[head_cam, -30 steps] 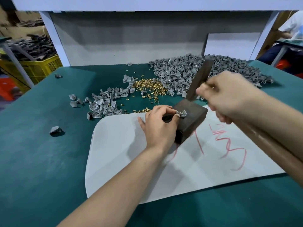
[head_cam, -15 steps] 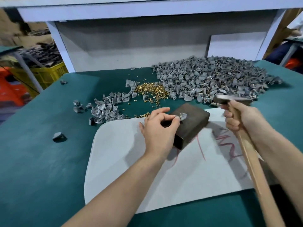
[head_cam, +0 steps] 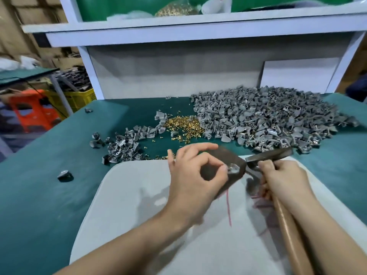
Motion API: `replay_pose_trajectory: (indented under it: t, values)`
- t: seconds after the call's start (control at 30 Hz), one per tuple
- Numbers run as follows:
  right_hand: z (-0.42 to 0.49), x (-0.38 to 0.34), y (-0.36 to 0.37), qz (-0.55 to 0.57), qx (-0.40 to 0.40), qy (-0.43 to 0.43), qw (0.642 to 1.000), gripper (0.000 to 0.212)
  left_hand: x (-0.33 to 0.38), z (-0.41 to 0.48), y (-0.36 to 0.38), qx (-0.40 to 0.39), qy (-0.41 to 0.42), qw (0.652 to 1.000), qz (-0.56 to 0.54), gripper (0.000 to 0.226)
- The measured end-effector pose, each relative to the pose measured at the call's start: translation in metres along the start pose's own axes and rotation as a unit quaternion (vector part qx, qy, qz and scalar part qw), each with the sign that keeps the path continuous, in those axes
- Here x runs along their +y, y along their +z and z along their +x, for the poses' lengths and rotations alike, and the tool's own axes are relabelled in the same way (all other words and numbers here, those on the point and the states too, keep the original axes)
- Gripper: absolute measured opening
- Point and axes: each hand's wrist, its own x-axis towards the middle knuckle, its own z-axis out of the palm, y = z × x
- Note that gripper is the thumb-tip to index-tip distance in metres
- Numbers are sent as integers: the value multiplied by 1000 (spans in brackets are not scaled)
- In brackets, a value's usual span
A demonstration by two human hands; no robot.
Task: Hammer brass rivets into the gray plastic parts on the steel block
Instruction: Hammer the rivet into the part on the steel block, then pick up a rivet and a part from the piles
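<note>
green table (head_cam: 39,195) fills most of the head view, with a white shelf (head_cam: 198,30) over the back of it. a pale mat (head_cam: 139,215) lies on the near part of the table, with some red marks (head_cam: 228,207) drawn on it.

block (head_cam: 224,155) sits on the far edge of the mat, dark and turned a bit cornerwise. one gray part (head_cam: 232,169) rests on top of it, close to the right edge. left hand (head_cam: 194,181) comes in over the block and pinches that part between thumb and index tip, the other fingers lifted and fanned out.

right hand (head_cam: 284,179) is wrapped tight round the hammer (head_cam: 270,155), gripping the wooden handle right up under the head. the head lies sideways, just right of the block's corner and a touch above the mat. it's smeared with blur, so can't tell if it's touching the block or the part.

behind the block, the rivets (head_cam: 184,126) are a loose gold heap on the table. big pile (head_cam: 268,120) of gray parts spreads to the right of them, small pile (head_cam: 123,147) to the left, and a stray part (head_cam: 64,174) sits alone nearer the left edge.

off the table on the left, a yellow crate (head_cam: 79,98) and an orange stool (head_cam: 31,112), both blurry.
</note>
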Motion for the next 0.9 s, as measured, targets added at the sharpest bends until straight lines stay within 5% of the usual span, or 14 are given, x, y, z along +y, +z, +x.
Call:
replay_pose_trajectory:
  t: [0.1, 0.2, 0.4, 0.57, 0.9]
  values:
    - [0, -1, 3, -24, 24, -35, 999, 38, 34, 52, 15, -45, 73, 996, -33, 22]
    - [-3, 0, 0, -94, 55, -49, 993, 37, 39, 130, 27, -133, 43, 986, 91, 25]
    - [-6, 1, -7, -221, 72, -23, 972, 36, -59, 166, 13, -297, -49, 881, 365, 36]
    - [-8, -1, -7, -225, 65, -29, 972, 36, -82, 150, 6, -252, -11, 904, 345, 15]
    - [-9, -3, -11, -202, 73, -22, 976, 31, -73, 144, 4, -253, 1, 905, 341, 23]
